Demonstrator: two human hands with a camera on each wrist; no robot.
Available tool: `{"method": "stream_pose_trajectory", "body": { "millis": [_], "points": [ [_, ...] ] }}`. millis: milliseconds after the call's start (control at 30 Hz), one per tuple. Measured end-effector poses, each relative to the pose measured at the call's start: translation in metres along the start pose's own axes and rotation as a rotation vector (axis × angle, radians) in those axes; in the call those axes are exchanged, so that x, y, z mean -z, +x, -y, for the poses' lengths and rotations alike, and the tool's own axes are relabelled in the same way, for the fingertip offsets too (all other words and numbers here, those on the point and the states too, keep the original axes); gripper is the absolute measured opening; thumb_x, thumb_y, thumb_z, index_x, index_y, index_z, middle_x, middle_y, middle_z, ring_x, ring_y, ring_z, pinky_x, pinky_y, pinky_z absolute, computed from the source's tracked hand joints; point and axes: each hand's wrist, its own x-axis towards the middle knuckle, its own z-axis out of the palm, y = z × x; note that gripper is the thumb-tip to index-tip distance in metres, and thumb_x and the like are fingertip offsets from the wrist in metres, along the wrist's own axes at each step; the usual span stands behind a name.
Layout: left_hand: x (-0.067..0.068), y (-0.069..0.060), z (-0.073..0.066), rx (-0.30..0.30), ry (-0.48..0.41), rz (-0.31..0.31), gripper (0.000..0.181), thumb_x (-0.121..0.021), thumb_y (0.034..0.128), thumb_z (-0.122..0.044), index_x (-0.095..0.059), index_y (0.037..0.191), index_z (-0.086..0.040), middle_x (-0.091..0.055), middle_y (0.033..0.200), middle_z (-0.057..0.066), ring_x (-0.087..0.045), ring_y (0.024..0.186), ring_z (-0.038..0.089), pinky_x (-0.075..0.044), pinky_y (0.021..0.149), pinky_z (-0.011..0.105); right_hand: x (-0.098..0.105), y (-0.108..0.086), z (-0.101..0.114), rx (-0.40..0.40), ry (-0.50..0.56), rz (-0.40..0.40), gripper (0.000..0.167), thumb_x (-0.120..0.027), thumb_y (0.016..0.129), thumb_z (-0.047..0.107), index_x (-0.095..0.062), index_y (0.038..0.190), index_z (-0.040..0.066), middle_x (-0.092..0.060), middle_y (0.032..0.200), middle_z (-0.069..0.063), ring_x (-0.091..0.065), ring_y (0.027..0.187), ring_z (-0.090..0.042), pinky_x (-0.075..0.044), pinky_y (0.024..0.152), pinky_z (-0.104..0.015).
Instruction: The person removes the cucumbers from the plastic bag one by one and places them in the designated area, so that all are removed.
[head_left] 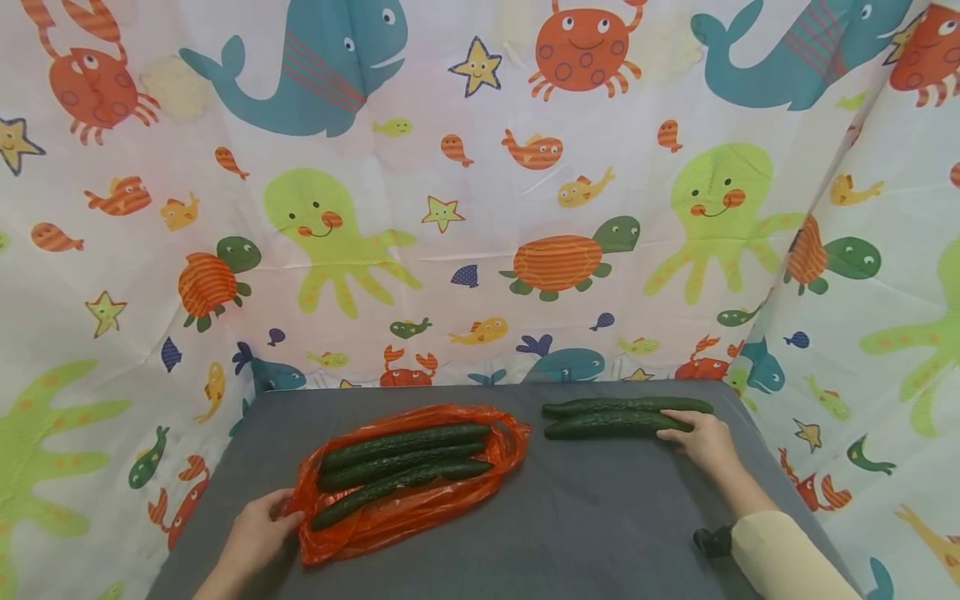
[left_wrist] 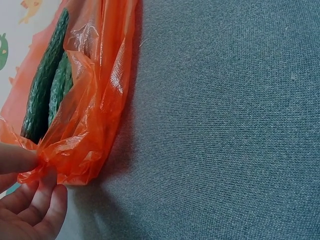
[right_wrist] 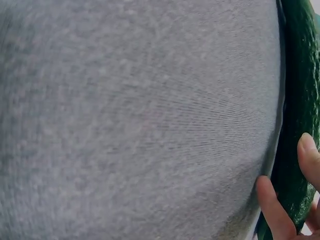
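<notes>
My left hand (head_left: 258, 529) pinches the left edge of a red plastic bag (head_left: 420, 512) between thumb and fingers. Three dark green cucumbers (head_left: 405, 457) lie side by side in the bag's wide opening. In the left wrist view the crumpled bag (left_wrist: 82, 130) partly covers the cucumbers (left_wrist: 45, 80). To the right of the bag, two more cucumbers lie parallel, a far one (head_left: 615, 405) and a near one (head_left: 600, 426). My right hand (head_left: 705, 442) grips the near one by its right end. The right wrist view shows thumb and a finger on either side of that cucumber (right_wrist: 299, 100).
A grey cloth (head_left: 570, 525) covers the table. White curtains (head_left: 465, 217) printed with sea animals stand behind it and at both sides. A small dark object (head_left: 712, 542) sits by the right cuff, its kind unclear.
</notes>
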Motion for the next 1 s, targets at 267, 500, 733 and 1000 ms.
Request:
{"method": "stream_pose_trajectory", "body": {
  "millis": [267, 500, 733, 1000],
  "points": [
    [-0.002, 0.000, 0.001, 0.005, -0.009, -0.001, 0.055, -0.070, 0.0953, -0.029, -0.057, 0.136, 0.006, -0.061, 0.131, 0.031, -0.060, 0.115, 0.047, -0.058, 0.080, 0.051, -0.001, -0.002, 0.008, 0.103, -0.107, -0.171, 0.028, -0.080, 0.088, 0.019, -0.077, 0.111, 0.004, -0.062, 0.118, -0.026, -0.067, 0.095, -0.037, -0.058, 0.070, -0.045],
    [0.000, 0.001, 0.002, 0.007, -0.013, 0.007, 0.058, -0.070, 0.0952, -0.031, -0.056, 0.137, 0.006, -0.060, 0.132, 0.031, -0.059, 0.117, 0.048, -0.057, 0.080, 0.051, 0.003, -0.002, 0.015, 0.066, -0.039, -0.203, 0.040, -0.080, 0.088, 0.017, -0.071, 0.125, 0.004, -0.059, 0.127, -0.029, -0.072, 0.088, -0.032, -0.057, 0.055, -0.027],
    [0.002, 0.000, 0.003, 0.009, -0.012, 0.020, 0.059, -0.070, 0.0951, -0.032, -0.055, 0.138, 0.006, -0.059, 0.133, 0.032, -0.058, 0.117, 0.049, -0.058, 0.079, 0.050, 0.003, -0.004, 0.021, 0.037, 0.047, -0.156, 0.058, -0.081, 0.087, 0.022, -0.060, 0.141, 0.010, -0.062, 0.126, -0.034, -0.074, 0.076, -0.023, -0.059, 0.058, -0.031],
    [0.002, 0.000, -0.002, -0.004, -0.008, -0.018, 0.053, -0.071, 0.0943, -0.028, -0.059, 0.134, 0.005, -0.064, 0.127, 0.029, -0.062, 0.112, 0.044, -0.058, 0.076, 0.047, 0.004, -0.007, 0.030, 0.028, 0.186, -0.122, 0.066, -0.079, 0.089, 0.029, -0.054, 0.146, 0.010, -0.058, 0.140, -0.027, -0.062, 0.120, -0.043, -0.062, 0.071, -0.036]
  ]
}}
